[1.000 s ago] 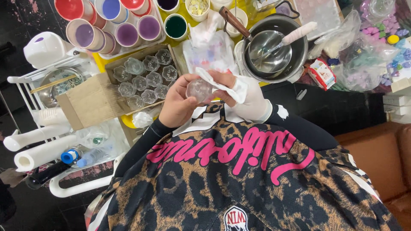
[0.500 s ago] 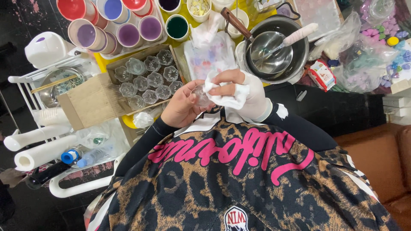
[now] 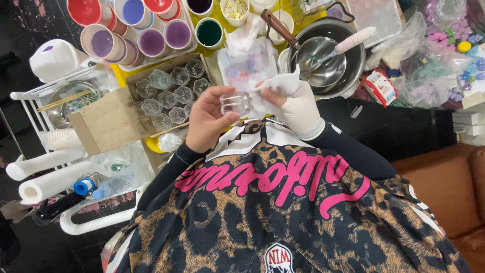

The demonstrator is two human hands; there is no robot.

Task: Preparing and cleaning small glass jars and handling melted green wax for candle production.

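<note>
White plastic rack point(image 3: 30, 96), far left of the cardboard box: holds a round metal dish point(image 3: 68, 101) with wooden sticks laid across it. Cluster of round paint cups point(image 3: 134, 25), just above the cardboard box: contents red, blue, lilac and purple. Open brown cardboard box point(image 3: 108, 121), the landmark: holds rows of small clear glass jars point(image 3: 172, 93) with scalloped rims, all apparently empty. Round cup of dark green liquid point(image 3: 209, 32), above and right of the box; beside it a white cup of pale yellowish chips point(image 3: 235, 8). Left hand point(image 3: 207, 121), bare, just right of the box: fingers curled, pinching a small clear glass jar point(image 3: 235, 103) between thumb and fingertips; the jar sits at the fingertips, raised off the table, tilted on its side. Right hand point(image 3: 298, 106), in a white glove, further right of the box, just beside the jar: fingers pressed together on a crumpled white tissue point(image 3: 275, 86), which touches the jar's right side. Large dark round pot point(image 3: 353, 60), well right of the box: holds a shiny steel bowl point(image 3: 321, 63) with a pale-handled utensil point(image 3: 348, 43) resting in it. Clear plastic bags point(image 3: 434, 60), far right of the box: hold small lilac and coloured pieces.
</note>
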